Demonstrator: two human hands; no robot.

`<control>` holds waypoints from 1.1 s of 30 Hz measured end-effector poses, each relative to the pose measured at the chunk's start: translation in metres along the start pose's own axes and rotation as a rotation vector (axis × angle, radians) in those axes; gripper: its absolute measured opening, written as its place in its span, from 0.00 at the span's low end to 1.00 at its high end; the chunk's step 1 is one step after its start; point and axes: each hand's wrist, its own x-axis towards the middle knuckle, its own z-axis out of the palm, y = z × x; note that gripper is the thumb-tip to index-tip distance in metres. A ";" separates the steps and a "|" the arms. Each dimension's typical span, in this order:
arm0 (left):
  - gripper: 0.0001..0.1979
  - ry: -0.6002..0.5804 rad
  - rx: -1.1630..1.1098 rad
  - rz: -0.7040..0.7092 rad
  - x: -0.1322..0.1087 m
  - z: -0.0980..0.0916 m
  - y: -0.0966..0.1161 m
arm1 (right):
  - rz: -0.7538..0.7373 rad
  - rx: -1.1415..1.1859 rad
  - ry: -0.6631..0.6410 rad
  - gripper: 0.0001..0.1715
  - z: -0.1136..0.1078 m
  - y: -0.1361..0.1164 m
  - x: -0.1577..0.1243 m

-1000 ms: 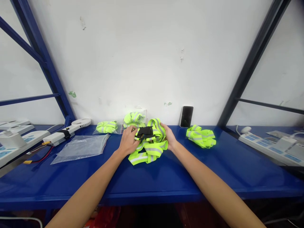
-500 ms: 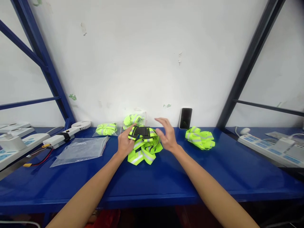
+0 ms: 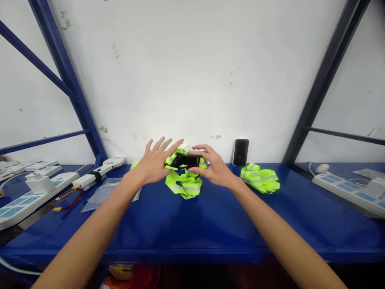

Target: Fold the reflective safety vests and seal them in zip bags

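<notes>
A bundle of neon-yellow reflective straps (image 3: 185, 185) with a black buckle piece on top is lifted just off the blue shelf (image 3: 192, 224). My right hand (image 3: 210, 168) pinches the black part and the straps from the right. My left hand (image 3: 155, 160) is at the bundle's left side with its fingers spread and stretched out, its thumb touching the straps. The lower loops of the bundle hang down to the shelf.
Another folded yellow strap bundle (image 3: 260, 178) lies to the right, a black phone (image 3: 240, 152) leans on the wall. A clear plastic bag (image 3: 102, 194), a white handheld fan (image 3: 99, 172) and white power strips (image 3: 27, 198) lie to the left; another power strip (image 3: 349, 188) lies at right.
The bundle has been raised off the shelf. My right hand moved in and closed on it, and my left hand's fingers opened out. The view shifted slightly right.
</notes>
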 end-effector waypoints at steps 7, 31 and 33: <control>0.31 0.075 -0.746 0.061 0.016 -0.071 0.015 | 0.102 0.367 0.154 0.25 -0.026 -0.039 0.039; 0.22 -0.349 -1.957 -0.519 -0.018 0.148 0.000 | 0.793 0.740 0.186 0.36 0.098 0.081 -0.048; 0.24 -0.366 -1.933 -0.498 -0.018 0.146 0.005 | 0.915 0.856 0.265 0.40 0.101 0.082 -0.049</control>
